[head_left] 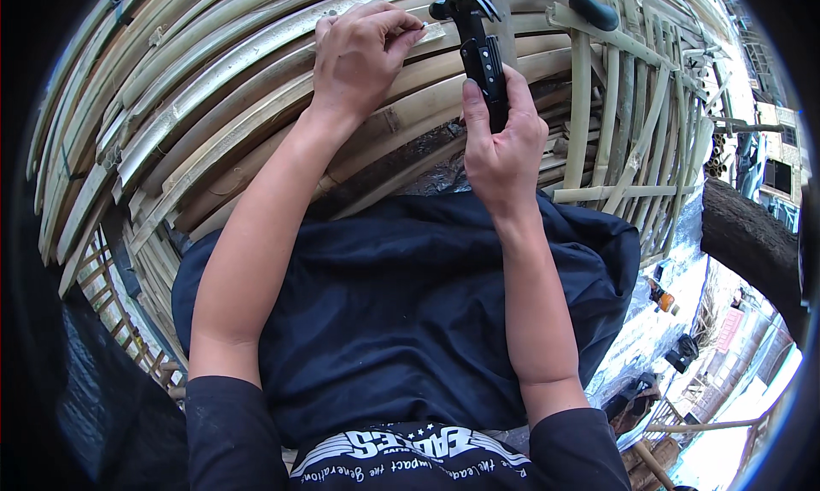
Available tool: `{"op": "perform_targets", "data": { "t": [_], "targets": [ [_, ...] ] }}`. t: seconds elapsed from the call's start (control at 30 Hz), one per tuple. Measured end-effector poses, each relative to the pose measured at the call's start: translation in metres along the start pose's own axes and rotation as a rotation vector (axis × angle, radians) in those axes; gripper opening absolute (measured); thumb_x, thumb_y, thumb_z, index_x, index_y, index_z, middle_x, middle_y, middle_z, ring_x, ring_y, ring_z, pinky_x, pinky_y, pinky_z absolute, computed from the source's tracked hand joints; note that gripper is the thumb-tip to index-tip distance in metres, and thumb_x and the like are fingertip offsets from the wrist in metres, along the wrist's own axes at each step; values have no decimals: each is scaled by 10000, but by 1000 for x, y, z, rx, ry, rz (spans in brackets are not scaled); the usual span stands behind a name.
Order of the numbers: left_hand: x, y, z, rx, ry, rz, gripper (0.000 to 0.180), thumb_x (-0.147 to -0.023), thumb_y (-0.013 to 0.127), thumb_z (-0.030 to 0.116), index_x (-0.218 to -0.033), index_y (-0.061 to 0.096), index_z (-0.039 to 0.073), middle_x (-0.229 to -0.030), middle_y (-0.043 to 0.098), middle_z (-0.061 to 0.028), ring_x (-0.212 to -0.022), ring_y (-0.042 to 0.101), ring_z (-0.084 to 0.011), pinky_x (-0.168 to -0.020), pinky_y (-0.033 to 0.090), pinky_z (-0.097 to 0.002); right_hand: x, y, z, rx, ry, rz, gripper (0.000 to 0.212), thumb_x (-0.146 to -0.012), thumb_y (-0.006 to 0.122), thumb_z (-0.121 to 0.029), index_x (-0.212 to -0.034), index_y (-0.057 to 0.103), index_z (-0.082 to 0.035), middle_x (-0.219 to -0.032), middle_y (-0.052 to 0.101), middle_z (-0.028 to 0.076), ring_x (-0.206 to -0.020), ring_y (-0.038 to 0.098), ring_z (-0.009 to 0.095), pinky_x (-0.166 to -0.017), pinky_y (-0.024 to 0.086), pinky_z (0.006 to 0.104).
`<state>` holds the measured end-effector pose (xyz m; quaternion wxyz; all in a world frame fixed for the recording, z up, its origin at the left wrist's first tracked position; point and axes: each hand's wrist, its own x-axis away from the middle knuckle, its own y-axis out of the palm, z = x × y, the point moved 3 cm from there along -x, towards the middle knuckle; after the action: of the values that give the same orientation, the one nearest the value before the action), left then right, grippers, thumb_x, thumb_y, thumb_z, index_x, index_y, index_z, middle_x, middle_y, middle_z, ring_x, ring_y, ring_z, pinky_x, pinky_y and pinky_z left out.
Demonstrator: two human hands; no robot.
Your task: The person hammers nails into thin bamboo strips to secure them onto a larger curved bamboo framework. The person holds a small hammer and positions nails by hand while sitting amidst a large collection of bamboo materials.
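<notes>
Up at the bamboo slats, my left hand [357, 53] is closed in a pinch, its thumb against the fingers. Something tiny shows at its fingertips, too small to name. To its right, my right hand [506, 145] grips a black hammer multitool [483, 55] by its folding, riveted handle. The hammer's head points up, with its claw toward the right and its striking face toward the left. The head stays apart from my left hand. Long split bamboo slats [243, 81] lie in curved rows behind and under both hands.
A bamboo lattice [636, 123] stands to the right of my hands. Dark cloth [384, 294] covers my lap. Further right are a thick brown log [752, 243], an orange object [662, 297] and some dark items. A dark curved tube [588, 4] crosses the top.
</notes>
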<state>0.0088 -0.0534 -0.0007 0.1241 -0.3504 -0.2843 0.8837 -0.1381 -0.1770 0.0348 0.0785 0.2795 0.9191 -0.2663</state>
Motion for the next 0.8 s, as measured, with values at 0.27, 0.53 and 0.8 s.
{"op": "perform_targets", "data": {
  "t": [0.27,0.53,0.8],
  "targets": [
    [0,1,-2,6,65,41,133,-867,793,169,-905,791,42,-887,763,-58,-666,701,-206,-655,538,-317,8,3,-8,92,-110,54,252,-1018,647,-168,-1182,607,18,-814,698,204,-747,708,398,-674,536,455],
    [0,1,-1,-24,99,51,143,-861,801,213,-891,801,73,-898,762,-16,-678,696,-201,-679,505,-329,8,3,-7,133,-149,58,260,-1008,651,-147,-1205,591,11,-780,683,222,-724,690,434,-650,531,467],
    [1,2,-4,-40,68,42,176,-866,798,262,-889,802,87,-904,759,3,-672,685,-184,-677,465,-332,13,6,-5,133,-170,106,255,-1008,649,-140,-1218,582,-11,-823,690,238,-752,695,453,-635,526,492]
  ]
}}
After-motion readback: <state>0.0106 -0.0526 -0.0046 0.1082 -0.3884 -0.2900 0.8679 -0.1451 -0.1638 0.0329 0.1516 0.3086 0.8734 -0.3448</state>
